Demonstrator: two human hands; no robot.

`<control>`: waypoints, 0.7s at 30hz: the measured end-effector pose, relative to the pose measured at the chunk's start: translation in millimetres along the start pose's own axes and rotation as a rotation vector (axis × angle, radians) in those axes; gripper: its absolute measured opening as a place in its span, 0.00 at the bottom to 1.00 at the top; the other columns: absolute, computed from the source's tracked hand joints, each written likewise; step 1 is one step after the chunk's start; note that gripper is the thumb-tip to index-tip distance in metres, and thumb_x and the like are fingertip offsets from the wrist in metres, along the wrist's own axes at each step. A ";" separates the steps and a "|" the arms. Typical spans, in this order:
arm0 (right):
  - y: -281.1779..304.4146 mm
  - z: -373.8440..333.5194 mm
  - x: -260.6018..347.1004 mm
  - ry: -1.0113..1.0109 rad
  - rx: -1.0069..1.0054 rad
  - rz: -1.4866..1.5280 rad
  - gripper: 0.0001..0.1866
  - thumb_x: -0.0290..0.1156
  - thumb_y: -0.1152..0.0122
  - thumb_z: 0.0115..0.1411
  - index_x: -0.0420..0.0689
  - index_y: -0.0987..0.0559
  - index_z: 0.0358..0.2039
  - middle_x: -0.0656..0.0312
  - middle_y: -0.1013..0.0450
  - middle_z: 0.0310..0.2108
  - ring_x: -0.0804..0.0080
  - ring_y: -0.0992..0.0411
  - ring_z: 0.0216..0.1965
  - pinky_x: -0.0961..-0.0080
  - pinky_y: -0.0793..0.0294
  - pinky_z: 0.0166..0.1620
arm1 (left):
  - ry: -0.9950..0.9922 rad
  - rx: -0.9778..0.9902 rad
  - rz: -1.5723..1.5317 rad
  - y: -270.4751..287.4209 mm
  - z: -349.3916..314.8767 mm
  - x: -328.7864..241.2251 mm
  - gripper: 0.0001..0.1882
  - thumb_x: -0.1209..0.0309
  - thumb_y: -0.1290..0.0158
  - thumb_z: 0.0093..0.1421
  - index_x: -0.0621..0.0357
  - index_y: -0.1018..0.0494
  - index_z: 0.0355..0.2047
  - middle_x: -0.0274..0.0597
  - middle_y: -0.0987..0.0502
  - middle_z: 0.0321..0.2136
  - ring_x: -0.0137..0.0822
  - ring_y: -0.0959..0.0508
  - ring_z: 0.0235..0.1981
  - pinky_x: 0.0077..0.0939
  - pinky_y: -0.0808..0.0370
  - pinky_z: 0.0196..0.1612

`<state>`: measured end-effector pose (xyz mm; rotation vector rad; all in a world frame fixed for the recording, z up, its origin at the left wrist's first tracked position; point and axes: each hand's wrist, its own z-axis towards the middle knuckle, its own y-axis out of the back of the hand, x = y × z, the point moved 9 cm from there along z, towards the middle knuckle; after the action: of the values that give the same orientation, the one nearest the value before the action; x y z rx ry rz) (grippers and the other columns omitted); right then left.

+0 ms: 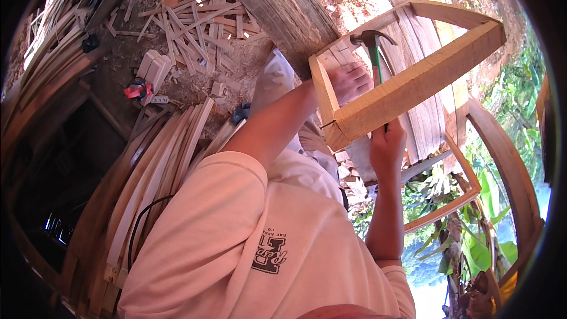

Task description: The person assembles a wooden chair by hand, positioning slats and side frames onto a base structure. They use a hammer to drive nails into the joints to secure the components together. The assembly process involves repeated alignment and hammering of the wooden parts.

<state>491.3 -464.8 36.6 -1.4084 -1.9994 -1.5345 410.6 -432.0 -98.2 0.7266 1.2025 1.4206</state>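
Observation:
A four-sided wooden frame (422,77) rests tilted over a thick plank bench in front of me. My right hand (388,140) is wrapped round the dark grip of a claw hammer (374,54). Its green shaft passes behind the near rail of the frame, and its metal head shows inside the opening. My left hand (349,82) reaches through the frame near its left end piece, fingers curled and pressed together; what they hold, if anything, is hidden. A thin dark nail-like piece (328,124) sticks out at the near left corner.
Thick planks (413,124) form the bench. Scattered offcuts (204,29) cover the ground at upper left. Stacked wooden strips (159,171) stand at my left, near a red-and-black tool (138,90) by some blocks. Another wooden frame (443,212) and green plants (487,192) are at right.

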 end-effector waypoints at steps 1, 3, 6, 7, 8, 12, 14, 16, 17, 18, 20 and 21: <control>7.0 -1.8 2.4 -0.071 -0.036 0.105 0.11 0.26 0.51 0.72 0.37 0.23 0.49 0.70 0.36 0.19 0.88 0.40 0.19 0.82 0.43 0.22 | -0.005 -0.005 -0.024 4.4 0.3 0.8 0.28 0.55 0.49 0.58 0.62 0.29 0.54 0.46 0.27 0.45 0.46 0.29 0.52 0.42 0.34 0.63; 20.9 1.7 18.5 -0.177 -0.151 0.316 0.12 0.28 0.53 0.73 0.39 0.24 0.52 0.71 0.36 0.19 0.91 0.44 0.17 0.86 0.48 0.17 | -0.026 -0.024 -0.068 13.0 2.4 5.9 0.31 0.53 0.46 0.56 0.62 0.29 0.53 0.46 0.28 0.44 0.46 0.29 0.51 0.42 0.34 0.62; 0.2 -4.2 2.3 -0.101 -0.087 0.144 0.14 0.27 0.53 0.73 0.36 0.26 0.54 0.68 0.33 0.22 0.87 0.38 0.21 0.83 0.40 0.24 | 0.006 -0.011 -0.150 -1.4 -1.2 0.2 0.35 0.50 0.44 0.53 0.62 0.30 0.54 0.46 0.28 0.44 0.46 0.30 0.51 0.43 0.34 0.63; -13.9 -2.8 -4.5 0.005 0.089 -0.085 0.17 0.26 0.52 0.72 0.34 0.28 0.57 0.66 0.30 0.25 0.84 0.33 0.26 0.81 0.34 0.29 | 0.011 -0.008 -0.098 0.8 -0.4 0.2 0.35 0.49 0.44 0.52 0.62 0.30 0.54 0.46 0.28 0.45 0.46 0.30 0.51 0.43 0.35 0.63; -12.2 -4.7 -19.5 -0.064 0.084 -0.020 0.16 0.27 0.53 0.72 0.35 0.27 0.57 0.67 0.31 0.24 0.85 0.35 0.25 0.82 0.35 0.28 | 0.016 -0.004 -0.046 3.4 -0.9 0.5 0.36 0.49 0.43 0.52 0.62 0.30 0.54 0.46 0.28 0.45 0.45 0.30 0.51 0.42 0.35 0.63; 22.1 -8.0 2.8 -0.230 -0.174 0.287 0.15 0.28 0.53 0.74 0.37 0.28 0.57 0.73 0.39 0.18 0.90 0.45 0.17 0.86 0.46 0.20 | 0.004 -0.019 -0.105 18.5 3.2 7.7 0.37 0.48 0.44 0.52 0.62 0.30 0.56 0.47 0.28 0.46 0.45 0.30 0.51 0.41 0.34 0.63; 22.6 -10.0 -2.3 -0.187 -0.199 0.265 0.17 0.28 0.52 0.73 0.36 0.30 0.59 0.69 0.35 0.22 0.87 0.40 0.21 0.83 0.40 0.23 | -0.005 -0.013 -0.053 15.9 1.3 5.3 0.35 0.51 0.46 0.54 0.62 0.31 0.56 0.46 0.27 0.46 0.45 0.29 0.51 0.40 0.34 0.62; -2.3 -5.8 0.6 0.051 -0.076 -0.042 0.18 0.26 0.51 0.71 0.35 0.29 0.59 0.64 0.29 0.26 0.84 0.35 0.24 0.80 0.34 0.26 | 0.166 -0.074 -0.538 1.0 -3.9 13.2 0.32 0.53 0.48 0.56 0.62 0.31 0.56 0.46 0.27 0.45 0.45 0.29 0.50 0.39 0.33 0.62; -10.1 -5.7 -4.0 0.080 0.009 -0.130 0.17 0.25 0.51 0.71 0.35 0.28 0.58 0.62 0.26 0.28 0.82 0.32 0.26 0.79 0.32 0.29 | 0.343 -0.133 -1.050 -24.2 -11.8 17.7 0.31 0.54 0.49 0.57 0.62 0.30 0.56 0.45 0.27 0.45 0.45 0.29 0.50 0.39 0.33 0.62; -17.8 -3.1 -5.7 0.115 0.093 -0.212 0.17 0.24 0.50 0.70 0.35 0.27 0.57 0.59 0.24 0.30 0.79 0.28 0.28 0.77 0.30 0.31 | 0.347 -0.135 -1.058 -25.8 -11.1 18.1 0.30 0.55 0.49 0.57 0.63 0.30 0.56 0.45 0.27 0.44 0.45 0.29 0.50 0.38 0.33 0.62; 1.2 -1.1 -14.6 -0.130 -0.019 0.039 0.17 0.24 0.51 0.70 0.35 0.27 0.57 0.56 0.22 0.32 0.71 0.24 0.33 0.73 0.27 0.36 | 0.174 -0.075 -0.576 6.7 -0.8 15.7 0.29 0.57 0.50 0.58 0.63 0.29 0.55 0.44 0.26 0.44 0.44 0.28 0.50 0.38 0.33 0.61; 7.3 -3.9 -15.8 -0.251 -0.068 0.163 0.17 0.24 0.51 0.70 0.34 0.27 0.57 0.54 0.21 0.34 0.67 0.22 0.35 0.71 0.26 0.38 | 0.006 -0.021 -0.084 22.7 2.6 5.8 0.28 0.58 0.51 0.58 0.63 0.29 0.55 0.44 0.26 0.44 0.44 0.28 0.50 0.38 0.32 0.61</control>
<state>503.7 -476.7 31.8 -1.8228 -1.9224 -1.4283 404.0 -423.5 -77.2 0.6504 1.2077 1.3652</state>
